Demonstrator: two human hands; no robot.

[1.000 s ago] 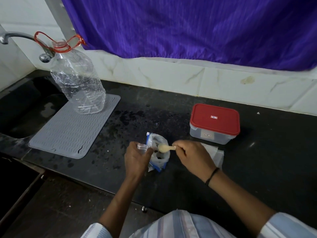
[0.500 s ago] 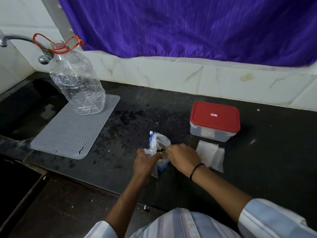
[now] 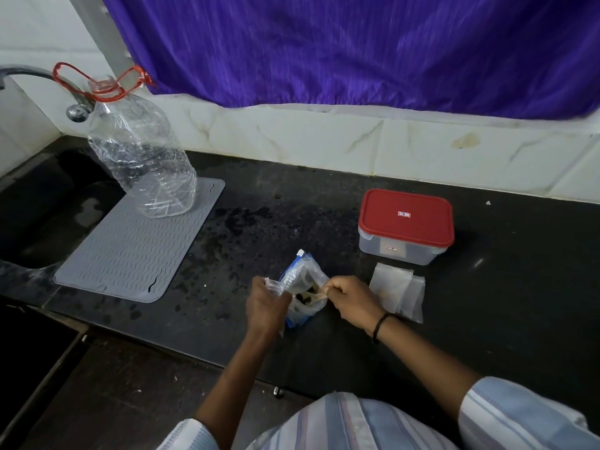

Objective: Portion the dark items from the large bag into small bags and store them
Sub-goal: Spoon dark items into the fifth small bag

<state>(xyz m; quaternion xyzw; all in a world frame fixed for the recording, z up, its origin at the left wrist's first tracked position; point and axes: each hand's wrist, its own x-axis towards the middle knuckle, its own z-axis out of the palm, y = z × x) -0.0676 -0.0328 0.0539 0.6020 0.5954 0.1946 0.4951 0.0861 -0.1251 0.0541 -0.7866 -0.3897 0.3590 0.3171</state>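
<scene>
The large clear bag with blue print stands open on the black counter, dark items showing inside. My left hand grips a small clear bag beside the large bag's mouth. My right hand pinches the handle of a pale wooden spoon whose bowl is down inside the large bag. A small stack of empty clear bags lies just right of my right hand.
A clear box with a red lid sits closed behind the stack of bags. To the left lie a grey ribbed mat with a big clear bottle, then the sink and its tap. The counter's front edge runs below my hands.
The spoon, held level above the large bag a second ago, has gone down into it. My right hand dropped with it; my left hand has kept its hold on the small bag.
</scene>
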